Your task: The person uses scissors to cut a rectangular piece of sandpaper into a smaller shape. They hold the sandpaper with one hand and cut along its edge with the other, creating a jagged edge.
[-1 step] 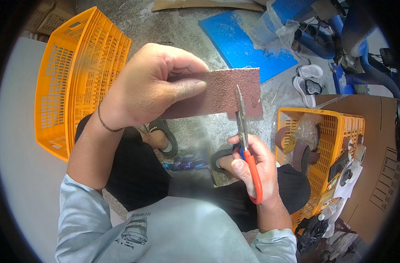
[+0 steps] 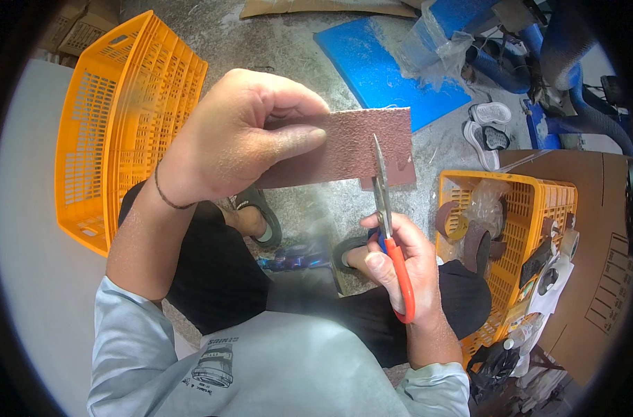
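While the left hand [image 2: 240, 142] pinches a reddish-brown strip of sandpaper [image 2: 344, 149] between thumb and curled fingers, the strip is held level in mid-air, at centre frame, above the concrete floor [image 2: 275, 42]. Thumb lies flat along the strip's near face; fingers wrap behind it. A thin dark band circles the left wrist.

Right hand [image 2: 400, 260], at 5 o'clock from the strip, is closed around the orange handles of a pair of scissors [image 2: 389, 229]; thumb and fingers are through or around the loops, exact finger placement not resolvable. Blades point up toward 12 o'clock and cross the strip near its right end. Blades look nearly together; a cut runs up from the strip's lower edge, and the portion right of the blades sits slightly lower than the rest.

Surroundings: large orange plastic crate [image 2: 115, 125] at 9 o'clock, tilted on its side, lattice walls. Second orange crate [image 2: 531, 229] at 3 o'clock, holding rolls of abrasive belt and a plastic bag. Blue board [image 2: 379, 62] at 1 o'clock on the floor. Brown cardboard box [image 2: 587, 229] at far 3 o'clock. Sandalled feet visible below the strip.
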The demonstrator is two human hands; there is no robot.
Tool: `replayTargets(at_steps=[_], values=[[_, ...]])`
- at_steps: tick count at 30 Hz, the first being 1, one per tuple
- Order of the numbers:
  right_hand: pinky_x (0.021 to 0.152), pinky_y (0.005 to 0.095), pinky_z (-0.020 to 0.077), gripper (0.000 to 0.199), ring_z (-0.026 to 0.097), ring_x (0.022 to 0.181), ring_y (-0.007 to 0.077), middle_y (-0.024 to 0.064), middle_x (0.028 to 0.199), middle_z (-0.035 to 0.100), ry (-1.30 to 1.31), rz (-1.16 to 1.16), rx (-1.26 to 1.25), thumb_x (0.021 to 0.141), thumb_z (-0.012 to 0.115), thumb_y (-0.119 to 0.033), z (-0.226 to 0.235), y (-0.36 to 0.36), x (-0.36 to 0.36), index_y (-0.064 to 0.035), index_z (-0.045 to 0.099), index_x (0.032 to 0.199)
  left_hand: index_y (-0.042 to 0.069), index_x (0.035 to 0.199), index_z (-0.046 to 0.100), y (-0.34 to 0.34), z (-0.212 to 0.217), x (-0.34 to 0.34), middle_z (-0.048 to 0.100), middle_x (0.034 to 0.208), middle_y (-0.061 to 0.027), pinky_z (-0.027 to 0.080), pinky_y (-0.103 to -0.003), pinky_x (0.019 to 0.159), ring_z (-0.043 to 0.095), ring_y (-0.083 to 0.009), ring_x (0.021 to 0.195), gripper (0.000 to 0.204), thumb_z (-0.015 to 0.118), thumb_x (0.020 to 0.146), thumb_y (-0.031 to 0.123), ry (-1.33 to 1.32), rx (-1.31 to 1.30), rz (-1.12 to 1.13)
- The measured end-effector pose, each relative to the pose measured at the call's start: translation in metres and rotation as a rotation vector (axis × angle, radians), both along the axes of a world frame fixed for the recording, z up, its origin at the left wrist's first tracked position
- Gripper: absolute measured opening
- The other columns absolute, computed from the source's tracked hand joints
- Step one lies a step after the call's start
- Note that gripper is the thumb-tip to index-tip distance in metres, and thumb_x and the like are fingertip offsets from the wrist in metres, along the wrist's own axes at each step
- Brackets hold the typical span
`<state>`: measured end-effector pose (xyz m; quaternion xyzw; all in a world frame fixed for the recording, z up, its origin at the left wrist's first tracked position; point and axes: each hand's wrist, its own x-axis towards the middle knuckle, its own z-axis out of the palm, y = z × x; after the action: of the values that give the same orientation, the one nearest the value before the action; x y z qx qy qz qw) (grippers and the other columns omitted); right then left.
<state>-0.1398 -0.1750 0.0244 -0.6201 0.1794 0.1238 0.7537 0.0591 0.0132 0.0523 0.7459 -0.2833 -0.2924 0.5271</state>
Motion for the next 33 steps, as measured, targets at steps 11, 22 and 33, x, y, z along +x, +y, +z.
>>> replayTargets(at_steps=[11, 22, 33], values=[[0.072, 0.0291, 0.0494, 0.045, 0.055, 0.078, 0.0113, 0.0053, 0.088, 0.061, -0.098, -0.009, -0.359, 0.079, 0.083, -0.011, -0.010, 0.005, -0.001, -0.0008, 0.059, 0.116, -0.005, 0.097, 0.069, -0.002, -0.003, -0.001, 0.067, 0.081, -0.0048, 0.051, -0.024, 0.067, 0.061, -0.0079, 0.074, 0.015, 0.068, 0.083, 0.000, -0.146, -0.036, 0.000], [0.069, 0.0235, 0.0430, 0.054, 0.047, 0.075, 0.0066, -0.0015, 0.084, 0.053, -0.156, -0.014, -0.507, 0.079, 0.085, -0.023, -0.009, 0.002, -0.002, 0.0005, 0.056, 0.120, -0.006, 0.101, 0.068, -0.005, -0.002, -0.004, 0.069, 0.089, -0.0042, 0.052, -0.022, 0.075, 0.064, -0.0084, 0.081, 0.016, 0.068, 0.085, -0.003, 0.141, -0.066, 0.076], [0.070, 0.0244, 0.0452, 0.053, 0.051, 0.076, 0.0077, 0.0008, 0.085, 0.058, -0.122, 0.024, -0.522, 0.079, 0.084, -0.020, -0.005, 0.001, -0.001, 0.0011, 0.056, 0.119, -0.005, 0.102, 0.069, -0.004, -0.004, -0.004, 0.069, 0.089, -0.0027, 0.050, -0.021, 0.072, 0.062, -0.0071, 0.079, 0.015, 0.068, 0.087, -0.002, 0.099, -0.032, 0.058]])
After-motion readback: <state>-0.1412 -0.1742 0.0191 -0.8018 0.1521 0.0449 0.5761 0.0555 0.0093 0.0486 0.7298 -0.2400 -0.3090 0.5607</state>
